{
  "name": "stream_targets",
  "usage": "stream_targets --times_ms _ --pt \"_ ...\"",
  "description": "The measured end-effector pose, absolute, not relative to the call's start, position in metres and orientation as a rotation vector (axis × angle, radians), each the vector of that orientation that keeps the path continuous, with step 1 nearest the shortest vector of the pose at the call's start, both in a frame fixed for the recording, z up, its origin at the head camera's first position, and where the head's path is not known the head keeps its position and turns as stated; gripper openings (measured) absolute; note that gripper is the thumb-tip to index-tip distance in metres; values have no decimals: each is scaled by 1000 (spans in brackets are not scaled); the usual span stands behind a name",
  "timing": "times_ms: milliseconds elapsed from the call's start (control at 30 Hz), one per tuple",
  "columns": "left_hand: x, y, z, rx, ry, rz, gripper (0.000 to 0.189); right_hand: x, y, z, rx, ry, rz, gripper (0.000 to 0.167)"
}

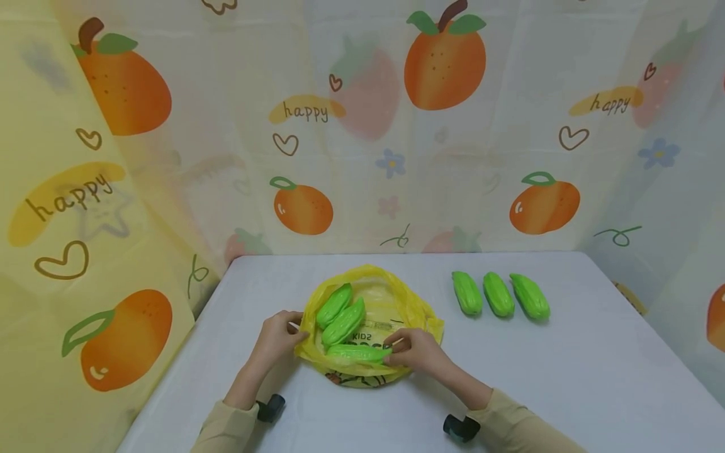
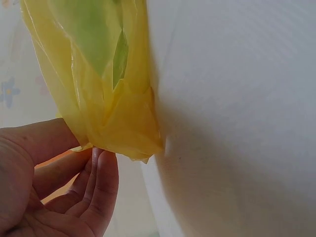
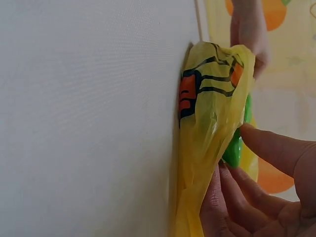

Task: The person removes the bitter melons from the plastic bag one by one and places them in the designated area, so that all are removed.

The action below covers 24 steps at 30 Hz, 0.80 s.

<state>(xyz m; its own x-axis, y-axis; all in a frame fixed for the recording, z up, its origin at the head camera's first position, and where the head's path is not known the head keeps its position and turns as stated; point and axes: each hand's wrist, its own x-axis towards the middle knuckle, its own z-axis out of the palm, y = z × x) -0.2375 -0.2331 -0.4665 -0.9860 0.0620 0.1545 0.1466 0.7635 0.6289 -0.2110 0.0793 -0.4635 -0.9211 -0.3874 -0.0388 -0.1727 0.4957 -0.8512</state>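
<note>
A yellow plastic bag (image 1: pixel 423 311) lies spread on the table with its mouth open. Its rim is pinched between the thumb and fingers of my left hand (image 1: pixel 277 333), seen close up in the left wrist view on the bag (image 2: pixel 116 116). My right hand (image 1: pixel 420 353) holds the right end of a bright green bitter melon (image 1: pixel 355 353), which lies along the bag's near edge. In the right wrist view, thumb and fingers meet at that green tip (image 3: pixel 233 152). Two more bitter melons, one farther back (image 1: pixel 334 306) and one nearer (image 1: pixel 344 323), rest inside the bag on its left.
Three bitter melons stand in a row to the right of the bag: left (image 1: pixel 467 294), middle (image 1: pixel 498 296) and right (image 1: pixel 530 297). The white table (image 1: pixel 578 377) ends at a fruit-printed curtain (image 1: pixel 362 189) behind and at both sides.
</note>
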Motion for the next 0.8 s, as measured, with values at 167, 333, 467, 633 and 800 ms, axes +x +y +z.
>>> stream_targets --times_ms 167,333,467,633,800 --pt "-237 -233 -467 -174 -2832 -1018 37 -216 76 -467 -458 2502 -1424 34" --pt "-238 -234 -469 -172 -2834 -1012 37 -221 72 -470 -419 2534 -1431 37" --pt "-239 -234 -470 -160 -2839 -1023 38 -223 68 -470 -386 2525 -1453 40" --pt "-239 -234 -470 -161 -2840 -1033 38 -225 62 -472 -331 2469 -1505 50" --pt "-238 -233 -469 -168 -2837 -1034 39 -224 56 -471 -332 2325 -1651 65"
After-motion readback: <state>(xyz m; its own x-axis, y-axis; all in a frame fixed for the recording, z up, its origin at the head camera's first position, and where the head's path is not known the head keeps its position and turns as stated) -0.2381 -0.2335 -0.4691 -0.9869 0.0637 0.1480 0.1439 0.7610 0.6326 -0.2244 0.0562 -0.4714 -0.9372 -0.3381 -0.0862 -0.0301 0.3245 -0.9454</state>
